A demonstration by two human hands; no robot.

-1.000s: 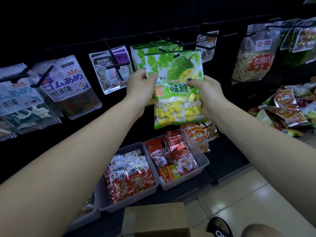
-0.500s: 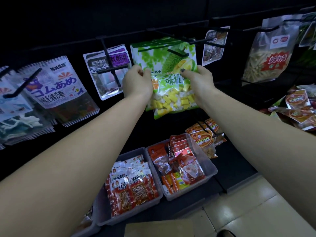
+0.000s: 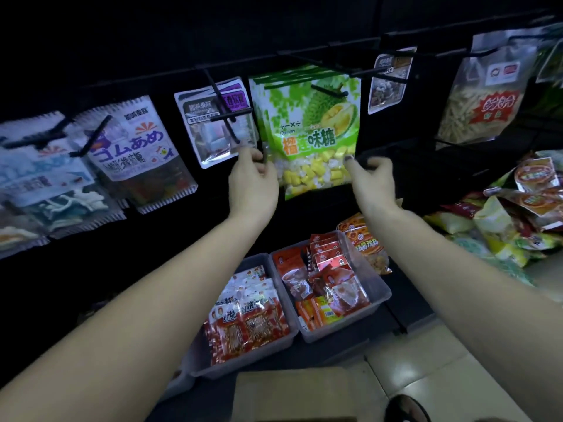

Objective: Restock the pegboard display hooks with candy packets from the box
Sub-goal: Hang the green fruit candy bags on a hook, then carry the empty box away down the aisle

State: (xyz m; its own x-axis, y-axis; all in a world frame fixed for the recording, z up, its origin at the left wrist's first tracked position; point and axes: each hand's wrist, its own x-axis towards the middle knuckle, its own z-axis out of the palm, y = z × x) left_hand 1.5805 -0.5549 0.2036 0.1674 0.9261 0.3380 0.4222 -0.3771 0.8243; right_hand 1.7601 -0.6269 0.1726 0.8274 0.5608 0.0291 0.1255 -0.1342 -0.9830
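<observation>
Durian candy packet [image 3: 307,129]: green, hanging on a black pegboard hook [image 3: 327,92] at the front of a stack of like packets; yellow and white sweets visible through the clear lower window.
Left hand [image 3: 253,181]: at the packet's lower left edge, fingers curled, thumb and fingertips at or just touching the edge; firm pinch or bare touch, cannot tell.
Right hand [image 3: 373,178]: at the packet's lower right corner, fingers loosely bent, a dark-nailed fingertip touching or just beside the edge; nothing clearly clasped.
Pegboard [image 3: 152,41]: black, dim, hooks in a row.
Left neighbour: grey and purple packet [image 3: 216,123] on a hook just beside the durian stack.
Further left: white packet with blue lettering [image 3: 137,147], then pale blue packets [image 3: 45,184] at the edge.
Right neighbour: small packet [image 3: 390,83], then a clear bag of pale sticks with a red label [image 3: 484,95].
Below: two grey bins side by side, left bin [image 3: 274,339] with upright red snack packs, right bin [image 3: 380,287] with loose red and orange packs.
Far right: heap of mixed packets [image 3: 518,214].
Cardboard box [image 3: 304,394]: bottom centre, on the tiled floor [image 3: 426,354], only its top visible.
</observation>
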